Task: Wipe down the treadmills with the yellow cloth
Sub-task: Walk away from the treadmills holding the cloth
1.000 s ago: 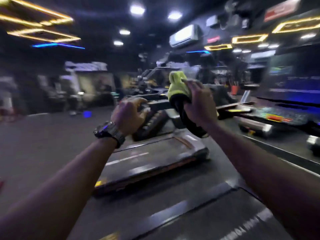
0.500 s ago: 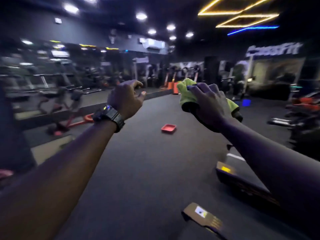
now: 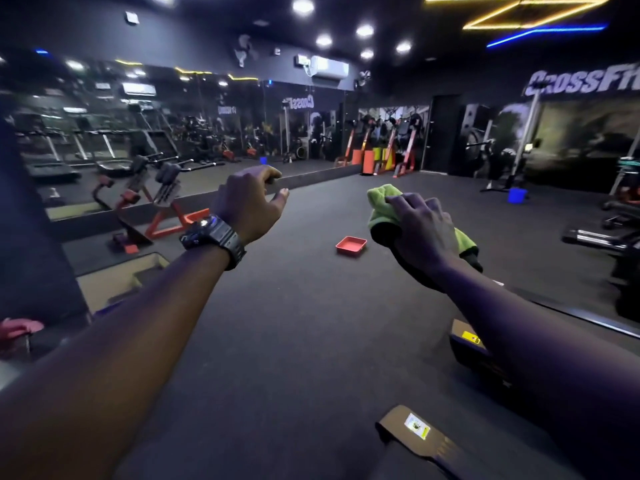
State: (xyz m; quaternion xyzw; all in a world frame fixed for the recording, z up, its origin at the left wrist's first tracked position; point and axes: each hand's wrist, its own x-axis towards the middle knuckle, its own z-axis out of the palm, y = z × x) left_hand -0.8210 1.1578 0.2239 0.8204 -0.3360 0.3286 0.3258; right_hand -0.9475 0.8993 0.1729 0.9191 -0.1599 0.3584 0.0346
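Treadmills that filled the view a second earlier had swung out of it, leaving open floor (image 3: 294, 323) ahead; wiping was evidently paused. Right hand (image 3: 420, 230) clutched the yellow cloth (image 3: 382, 206) aloft, while left hand (image 3: 249, 202) hung loosely curled, empty.

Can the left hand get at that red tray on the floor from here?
Probably not yet: the left hand hangs empty in mid-air, and the red tray lies farther out on the floor. Nothing stands between them.

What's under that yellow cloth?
The right hand grips the yellow cloth from above. A dark rounded thing shows beneath it; what it is cannot be told, since hand and cloth cover it.
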